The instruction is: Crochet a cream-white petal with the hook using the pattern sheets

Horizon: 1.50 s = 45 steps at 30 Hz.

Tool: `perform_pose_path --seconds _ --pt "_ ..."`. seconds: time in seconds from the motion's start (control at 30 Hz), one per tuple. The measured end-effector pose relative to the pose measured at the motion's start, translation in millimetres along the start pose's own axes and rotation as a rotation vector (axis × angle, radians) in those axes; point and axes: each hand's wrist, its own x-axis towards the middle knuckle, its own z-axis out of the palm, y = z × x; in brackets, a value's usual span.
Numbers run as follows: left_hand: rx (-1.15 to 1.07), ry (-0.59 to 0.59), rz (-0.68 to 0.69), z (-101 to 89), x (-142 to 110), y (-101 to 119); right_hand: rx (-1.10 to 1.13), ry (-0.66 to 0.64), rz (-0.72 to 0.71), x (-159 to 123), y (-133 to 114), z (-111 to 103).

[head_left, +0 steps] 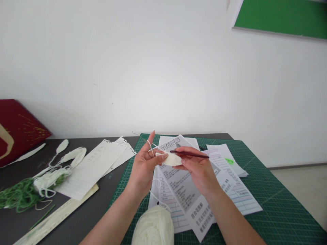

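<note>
A small white crochet piece (173, 159) is held up over the papers, between both hands. My left hand (146, 160) pinches its left end with the thumb, while the index finger points up with white yarn (150, 147) looped round it. In my right hand (195, 165) lies a dark red crochet hook (190, 154), its tip at the upper edge of the piece. The fingers of that hand also touch the right end of the piece. A strand runs down from my left hand toward a white ball of yarn (154, 226) at the front.
Printed sheets (189, 190) lie on a green cutting mat (270, 190), with a bright green clip (229, 161) at right. To the left are handwritten pages (94, 166), green yarn (20, 195), white crocheted pieces (76, 156), a long ruler-like strip (58, 217) and a red board (17, 129).
</note>
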Motion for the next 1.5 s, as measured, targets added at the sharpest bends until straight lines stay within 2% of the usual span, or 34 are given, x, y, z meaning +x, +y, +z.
perform_pose_path --seconds 0.6,1.5 --pt "-0.045 -0.031 0.012 -0.1 -0.7 1.2 0.008 -0.054 -0.071 -3.8 -0.5 0.3" --pt "-0.064 -0.050 0.011 0.1 -2.4 1.9 -0.020 0.006 -0.100 -3.7 -0.3 4.0"
